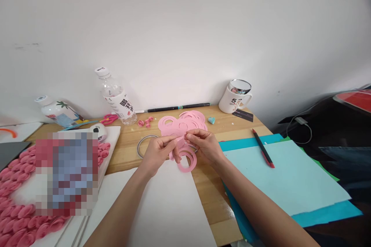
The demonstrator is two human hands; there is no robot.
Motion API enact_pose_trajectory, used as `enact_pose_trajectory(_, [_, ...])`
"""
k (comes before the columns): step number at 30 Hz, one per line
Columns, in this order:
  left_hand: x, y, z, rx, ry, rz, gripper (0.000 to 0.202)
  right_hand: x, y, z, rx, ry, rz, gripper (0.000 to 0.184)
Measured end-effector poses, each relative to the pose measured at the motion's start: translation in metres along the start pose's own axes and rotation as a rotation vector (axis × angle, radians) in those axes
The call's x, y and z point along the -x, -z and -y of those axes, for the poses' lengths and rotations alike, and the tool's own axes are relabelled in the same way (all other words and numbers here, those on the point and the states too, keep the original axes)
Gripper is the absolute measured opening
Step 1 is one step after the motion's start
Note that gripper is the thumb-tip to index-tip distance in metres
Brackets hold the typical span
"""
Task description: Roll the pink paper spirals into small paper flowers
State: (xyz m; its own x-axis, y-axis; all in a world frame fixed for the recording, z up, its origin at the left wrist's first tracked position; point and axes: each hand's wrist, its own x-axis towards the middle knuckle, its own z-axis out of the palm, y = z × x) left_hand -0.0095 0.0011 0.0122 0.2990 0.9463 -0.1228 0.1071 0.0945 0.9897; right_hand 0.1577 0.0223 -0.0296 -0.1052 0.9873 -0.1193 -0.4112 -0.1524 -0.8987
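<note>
A pink paper spiral strip (187, 160) hangs in loops between both hands above the wooden desk (214, 193). My left hand (158, 152) pinches its upper end with closed fingers. My right hand (203, 144) pinches the same strip just to the right, fingertips almost touching the left ones. Behind the hands lies a pile of pink cut paper spirals (182, 123). A white sheet (171, 204) lies under my forearms.
Light blue paper sheets (290, 177) with a red-and-black pen (263, 148) lie at right. A white mug (235, 98), two water bottles (117, 98), a tape ring (143, 142), pink scissors (108, 119) and small rolled pink roses (145, 122) stand behind. A board of pink paper roses (17, 216) is at left.
</note>
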Motion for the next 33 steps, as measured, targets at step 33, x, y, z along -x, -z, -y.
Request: enact_pose_trajectory(33, [-0.0001, 0.0007, -0.0036, 0.016, -0.007, -0.035, 0.021, -0.0019, 0.0025, -0.0015, -0.017, -0.027, 0.023, 0.026])
